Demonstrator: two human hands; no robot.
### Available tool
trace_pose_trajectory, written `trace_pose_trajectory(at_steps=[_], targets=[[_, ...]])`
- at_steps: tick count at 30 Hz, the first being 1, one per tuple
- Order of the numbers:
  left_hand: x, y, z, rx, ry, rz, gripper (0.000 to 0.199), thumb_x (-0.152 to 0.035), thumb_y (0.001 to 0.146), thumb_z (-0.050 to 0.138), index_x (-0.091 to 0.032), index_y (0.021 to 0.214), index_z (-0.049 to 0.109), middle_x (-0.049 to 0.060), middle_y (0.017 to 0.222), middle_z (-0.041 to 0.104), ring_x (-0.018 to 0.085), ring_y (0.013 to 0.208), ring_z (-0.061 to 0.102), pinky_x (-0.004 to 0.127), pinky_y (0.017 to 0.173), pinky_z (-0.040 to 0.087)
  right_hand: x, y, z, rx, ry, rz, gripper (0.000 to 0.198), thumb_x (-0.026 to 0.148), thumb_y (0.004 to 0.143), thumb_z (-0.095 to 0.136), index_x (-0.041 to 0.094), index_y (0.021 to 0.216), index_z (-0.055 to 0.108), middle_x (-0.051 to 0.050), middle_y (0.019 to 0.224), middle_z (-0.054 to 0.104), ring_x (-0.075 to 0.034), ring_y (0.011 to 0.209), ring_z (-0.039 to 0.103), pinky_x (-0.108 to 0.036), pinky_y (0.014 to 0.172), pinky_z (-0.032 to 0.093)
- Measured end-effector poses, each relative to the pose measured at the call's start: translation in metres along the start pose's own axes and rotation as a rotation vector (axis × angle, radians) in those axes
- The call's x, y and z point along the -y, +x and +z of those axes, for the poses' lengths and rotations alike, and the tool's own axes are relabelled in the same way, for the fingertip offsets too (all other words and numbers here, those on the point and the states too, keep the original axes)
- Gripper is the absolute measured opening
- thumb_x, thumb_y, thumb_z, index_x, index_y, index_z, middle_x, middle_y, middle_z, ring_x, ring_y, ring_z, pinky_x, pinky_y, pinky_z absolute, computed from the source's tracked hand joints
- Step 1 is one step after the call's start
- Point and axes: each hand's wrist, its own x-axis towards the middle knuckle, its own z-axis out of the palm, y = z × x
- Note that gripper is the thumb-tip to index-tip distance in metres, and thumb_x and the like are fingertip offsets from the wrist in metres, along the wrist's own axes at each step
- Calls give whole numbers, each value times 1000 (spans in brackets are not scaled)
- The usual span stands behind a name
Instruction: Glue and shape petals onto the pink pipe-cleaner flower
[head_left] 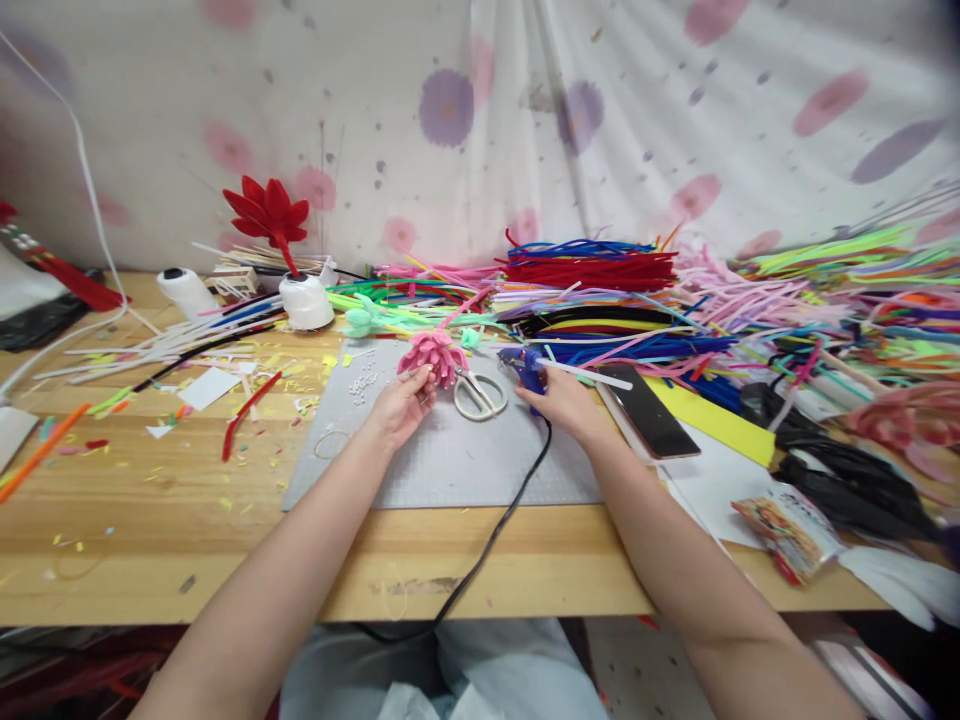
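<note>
A pink fuzzy flower (433, 352), seemingly made of pipe cleaners, sits over the upper part of a grey cutting mat (442, 460), its stem pointing away. My left hand (407, 402) is closed at its near petals, thumb and fingers pinched; a tiny pale spot shows at the fingertips, too small to name. In my right hand (564, 400) is a blue glue gun (531, 372), nozzle to the left, a translucent glue stick (600, 376) sticking out behind. Scissors (481, 396) with pale handles lie between the hands, blades hidden by the flower. Small white beads (363, 380) are scattered left.
Bundles of coloured pipe cleaners (592, 270) line the back. A red flower (268, 212) stands in a white spool (306, 302). At right lie a phone (649, 412), yellow sheet (709, 420) and snack packet (789, 530). The black cord (495, 545) crosses the front edge.
</note>
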Motion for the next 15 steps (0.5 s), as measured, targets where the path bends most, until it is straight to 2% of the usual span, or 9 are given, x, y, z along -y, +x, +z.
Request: trace_pose_trajectory(at_steps=[2, 4, 6, 8, 9, 11, 15], targets=[[-1, 2, 5, -33, -7, 35, 3, -13, 71, 67, -13, 73, 64, -2, 62, 60, 3, 52, 51, 14, 50, 43, 1, -11, -14, 29, -131, 7, 36, 49, 74, 57, 17, 90, 57, -13, 92, 65, -26, 86, 61, -31, 67, 41], [0, 4, 9, -87, 6, 88, 5, -13, 68, 69, -13, 71, 65, -1, 62, 60, 3, 51, 50, 14, 49, 42, 6, -21, -24, 113, -169, -8, 33, 49, 75, 56, 18, 86, 56, -9, 81, 65, -23, 76, 61, -30, 63, 40], [4, 5, 13, -153, 43, 139, 5, -14, 67, 69, -12, 70, 65, -1, 62, 60, 3, 49, 49, 14, 47, 40, 15, -26, -25, 214, -65, -105, 28, 46, 76, 56, 19, 85, 54, -5, 75, 63, -19, 68, 58, -28, 61, 40], [10, 6, 15, -213, 91, 184, 6, -14, 66, 70, -12, 70, 66, 0, 61, 61, 2, 47, 46, 14, 44, 36, 27, -23, -17, 243, 153, -263, 22, 39, 79, 55, 19, 89, 53, -3, 79, 62, -15, 68, 57, -26, 62, 41], [13, 7, 15, -240, 114, 205, 7, -15, 65, 70, -12, 70, 66, 0, 61, 61, 2, 47, 45, 14, 43, 34, 33, -19, -10, 205, 264, -346, 20, 35, 79, 55, 19, 92, 53, -3, 86, 62, -14, 70, 57, -25, 65, 43], [17, 7, 14, -291, 147, 245, 10, -17, 63, 72, -12, 69, 66, 0, 61, 61, 3, 47, 44, 15, 43, 31, 46, -7, 8, 15, 395, -487, 19, 26, 79, 55, 18, 95, 52, -6, 97, 59, -14, 81, 56, -27, 75, 44], [21, 5, 10, -326, 144, 304, 21, -24, 56, 76, -13, 71, 65, 0, 65, 62, 5, 52, 48, 17, 46, 32, 63, 20, 37, -250, 402, -600, 12, 19, 80, 50, 19, 90, 56, -8, 95, 57, -20, 94, 52, -35, 85, 42]])
